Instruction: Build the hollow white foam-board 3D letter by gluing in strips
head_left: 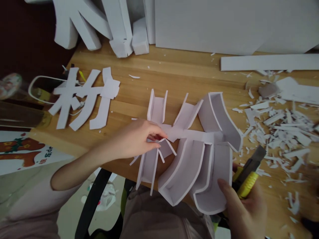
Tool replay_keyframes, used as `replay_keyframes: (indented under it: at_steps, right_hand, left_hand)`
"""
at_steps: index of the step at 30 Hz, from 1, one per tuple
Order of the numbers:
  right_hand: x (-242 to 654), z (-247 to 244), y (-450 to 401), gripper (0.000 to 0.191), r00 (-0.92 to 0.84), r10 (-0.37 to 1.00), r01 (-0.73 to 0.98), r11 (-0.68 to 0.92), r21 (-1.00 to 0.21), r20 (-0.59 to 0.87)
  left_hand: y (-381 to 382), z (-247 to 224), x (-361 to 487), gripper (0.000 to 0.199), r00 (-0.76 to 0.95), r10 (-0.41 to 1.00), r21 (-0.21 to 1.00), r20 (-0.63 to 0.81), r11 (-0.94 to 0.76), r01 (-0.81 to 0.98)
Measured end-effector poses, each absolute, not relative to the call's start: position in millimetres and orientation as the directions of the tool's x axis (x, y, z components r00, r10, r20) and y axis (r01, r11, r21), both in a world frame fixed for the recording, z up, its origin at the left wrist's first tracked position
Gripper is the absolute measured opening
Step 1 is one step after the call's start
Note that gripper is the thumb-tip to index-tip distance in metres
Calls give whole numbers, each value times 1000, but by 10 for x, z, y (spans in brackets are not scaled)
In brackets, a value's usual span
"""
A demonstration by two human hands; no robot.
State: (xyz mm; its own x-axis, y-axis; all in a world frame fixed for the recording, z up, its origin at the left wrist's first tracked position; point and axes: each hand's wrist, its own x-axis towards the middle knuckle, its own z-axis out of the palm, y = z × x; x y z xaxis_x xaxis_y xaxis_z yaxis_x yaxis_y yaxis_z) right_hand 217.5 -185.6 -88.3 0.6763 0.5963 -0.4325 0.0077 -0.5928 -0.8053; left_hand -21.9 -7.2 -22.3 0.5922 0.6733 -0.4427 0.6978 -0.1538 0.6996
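A white foam-board character (191,166) with upright walls along its strokes lies at the table's front edge, partly over my lap. My left hand (139,137) pinches the edge of a small walled stroke at the character's left middle, thumb and fingertips close together. At the lower right, my right hand (246,205) holds a yellow utility knife (248,184), its dark, wide end pointing up and right. The right thumb rests on the outer wall of the character's lower right stroke.
Flat white character pieces (83,99) lie at the left beside a white cable. White foam scraps (281,122) cover the right side. A long white strip (269,62) and large boards (224,26) stand at the back. Thick white letters (87,23) are at the back left.
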Motion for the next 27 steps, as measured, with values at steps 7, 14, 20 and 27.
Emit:
replay_keyframes:
  at_steps: [7, 14, 20, 27]
  right_hand:
    - [2149, -836, -1846, 71, 642, 598, -14, -615, -788, -479]
    - [2165, -833, -1852, 68, 629, 586, -27, -640, -768, -511]
    - [2211, -843, -1911, 67, 616, 565, -31, -679, -734, -549]
    - [2240, -873, -1950, 72, 645, 514, -39, -717, -696, -566]
  left_hand:
    - [-138, -272, -252, 28, 642, 669, 700, -375, -249, 669]
    - [-177, -266, -336, 51, 681, 656, 695, -324, -323, 642]
    - [-215, -264, -331, 52, 691, 654, 688, -308, -348, 637]
    - [-152, -310, -371, 61, 711, 605, 689, -357, -344, 638]
